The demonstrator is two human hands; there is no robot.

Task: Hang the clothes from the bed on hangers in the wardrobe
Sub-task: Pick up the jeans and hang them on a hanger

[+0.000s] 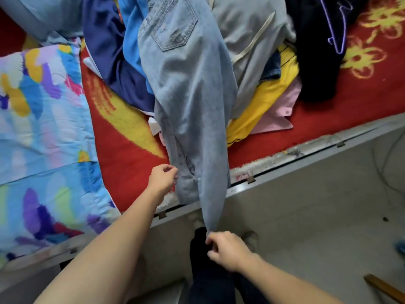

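A pair of light blue jeans (190,95) stretches from the clothes pile down across the red bed cover (122,154) and over the bed's edge. My left hand (163,178) pinches the hem of one leg at the bed's edge. My right hand (228,249) grips the hem of the other leg, pulled out over the floor. Behind the jeans lies a pile with a navy garment (105,51), a grey garment (247,40), a yellow one (269,93), a pink one (278,115) and a black one (315,51). A purple hanger (337,25) lies on the black garment.
A colourful patterned quilt (41,128) covers the bed's left part. The bed's grey frame edge (285,172) runs diagonally. Grey floor (306,227) lies to the right, with cables at the far right and a wooden stick (383,288) at the lower right corner.
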